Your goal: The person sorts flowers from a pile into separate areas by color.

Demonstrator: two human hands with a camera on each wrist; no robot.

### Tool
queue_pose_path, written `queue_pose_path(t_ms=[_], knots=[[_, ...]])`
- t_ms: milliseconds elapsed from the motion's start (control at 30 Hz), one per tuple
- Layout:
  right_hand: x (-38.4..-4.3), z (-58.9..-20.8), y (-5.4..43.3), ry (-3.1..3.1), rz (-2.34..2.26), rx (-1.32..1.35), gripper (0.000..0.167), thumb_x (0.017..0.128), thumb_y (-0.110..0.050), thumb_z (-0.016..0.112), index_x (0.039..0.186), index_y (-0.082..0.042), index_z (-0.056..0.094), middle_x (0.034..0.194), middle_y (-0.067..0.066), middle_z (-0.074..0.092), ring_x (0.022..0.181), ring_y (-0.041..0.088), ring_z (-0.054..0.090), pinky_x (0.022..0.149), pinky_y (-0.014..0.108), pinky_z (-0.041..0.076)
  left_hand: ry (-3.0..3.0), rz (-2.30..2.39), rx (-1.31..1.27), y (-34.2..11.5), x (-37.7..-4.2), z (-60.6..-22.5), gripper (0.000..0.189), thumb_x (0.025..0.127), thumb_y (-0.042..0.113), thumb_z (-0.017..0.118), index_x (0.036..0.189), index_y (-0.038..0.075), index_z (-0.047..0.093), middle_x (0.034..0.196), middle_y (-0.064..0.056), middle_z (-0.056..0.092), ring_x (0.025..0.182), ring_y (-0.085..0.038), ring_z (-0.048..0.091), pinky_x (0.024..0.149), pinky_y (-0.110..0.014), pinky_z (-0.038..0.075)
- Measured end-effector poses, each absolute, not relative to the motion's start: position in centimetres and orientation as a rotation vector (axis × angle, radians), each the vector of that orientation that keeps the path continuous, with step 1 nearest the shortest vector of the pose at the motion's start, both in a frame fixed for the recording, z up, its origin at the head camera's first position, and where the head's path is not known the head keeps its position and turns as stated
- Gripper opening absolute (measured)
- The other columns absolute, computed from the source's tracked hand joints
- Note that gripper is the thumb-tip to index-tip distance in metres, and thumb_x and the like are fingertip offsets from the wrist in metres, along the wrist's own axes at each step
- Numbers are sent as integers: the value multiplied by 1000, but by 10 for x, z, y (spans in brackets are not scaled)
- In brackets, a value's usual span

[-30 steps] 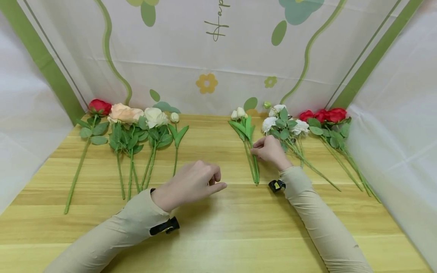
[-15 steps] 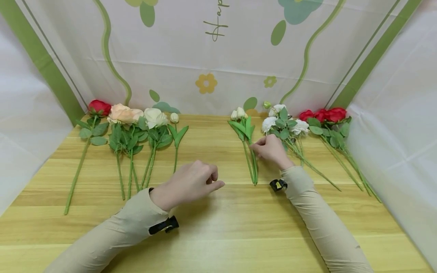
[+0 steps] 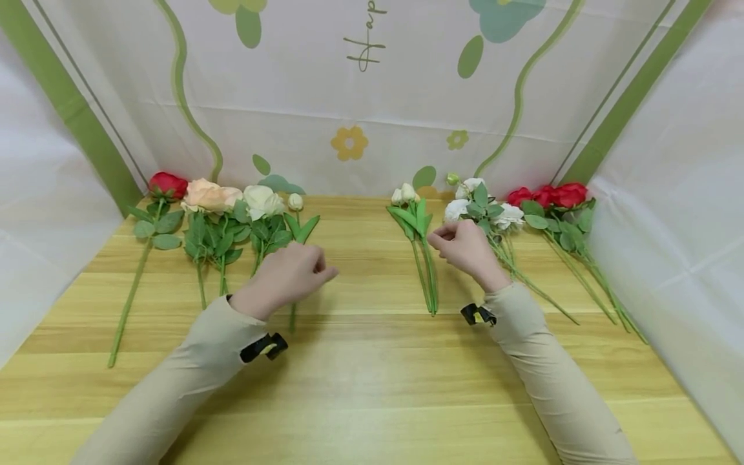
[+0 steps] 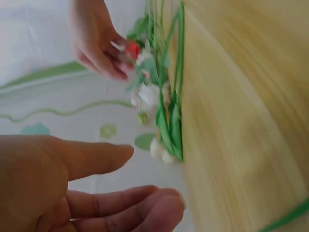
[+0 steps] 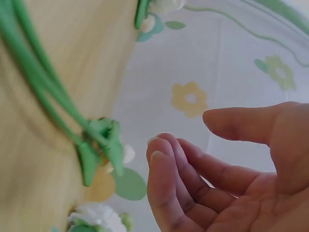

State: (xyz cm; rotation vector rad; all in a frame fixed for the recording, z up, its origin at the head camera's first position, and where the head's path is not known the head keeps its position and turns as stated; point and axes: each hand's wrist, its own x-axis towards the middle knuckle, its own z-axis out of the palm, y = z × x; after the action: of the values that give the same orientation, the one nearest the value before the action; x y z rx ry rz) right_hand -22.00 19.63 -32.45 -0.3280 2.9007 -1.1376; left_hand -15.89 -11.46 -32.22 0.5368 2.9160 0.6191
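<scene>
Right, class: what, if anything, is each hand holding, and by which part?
Nothing is held: in their own wrist views, the left hand and right hand each show a bare gap between thumb and fingers.

A bunch of white tulips (image 3: pixel 421 221) with closed buds lies on the surface (image 3: pixel 372 394), blooms at the far edge, green leaves overlapping, stems converging nearer. Well to its left, a single white tulip (image 3: pixel 306 229) points the same way, leaves spread, mid-stem hidden.
</scene>
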Motion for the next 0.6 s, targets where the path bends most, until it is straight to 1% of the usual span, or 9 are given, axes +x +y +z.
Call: queue_pose_path(t_ms=[67,100,233,333,467,600], knots=[[-217,-321,194,2901,-1131,-344,25,97,-25,61,105,-4,72,94,13,70,78,29,68,64,37,52,2919,588,432,-123,-165,-324,51,100,36,58,55,16,41,47,6,29,41,-8,24,40,-24,23],[-215,-320,193,2900,-1127,-350,25,97,-26,61,105,-4,73,94,12,70,78,27,68,65,37,52,2912,570,389,-127,-168,-325,53,100,37,57,54,17,39,47,6,27,41,-8,23,39,-23,21],[-209,-314,189,2902,-1104,-379,25,96,-27,63,104,-5,73,91,9,70,73,20,67,64,36,52,2872,536,286,-140,-177,-330,54,100,39,56,55,16,37,49,6,25,41,-8,23,39,-23,22],[-205,-311,187,2895,-1089,-401,25,96,-28,64,103,-6,74,89,8,69,71,18,66,64,37,51,2843,525,231,-146,-182,-334,47,100,39,56,63,12,42,53,3,31,43,-9,29,40,-24,27],[-202,-308,186,2883,-1078,-432,24,96,-27,65,102,-6,74,90,11,69,70,18,65,64,37,50,2801,508,173,-151,-187,-337,43,101,39,54,71,8,49,55,-1,41,43,-12,39,41,-26,31],[-200,-307,187,2883,-1066,-440,24,97,-26,65,102,-5,73,89,10,69,70,18,65,64,37,50,2752,497,161,-151,-190,-340,44,102,39,51,70,9,52,56,-2,47,44,-13,43,42,-28,34]])
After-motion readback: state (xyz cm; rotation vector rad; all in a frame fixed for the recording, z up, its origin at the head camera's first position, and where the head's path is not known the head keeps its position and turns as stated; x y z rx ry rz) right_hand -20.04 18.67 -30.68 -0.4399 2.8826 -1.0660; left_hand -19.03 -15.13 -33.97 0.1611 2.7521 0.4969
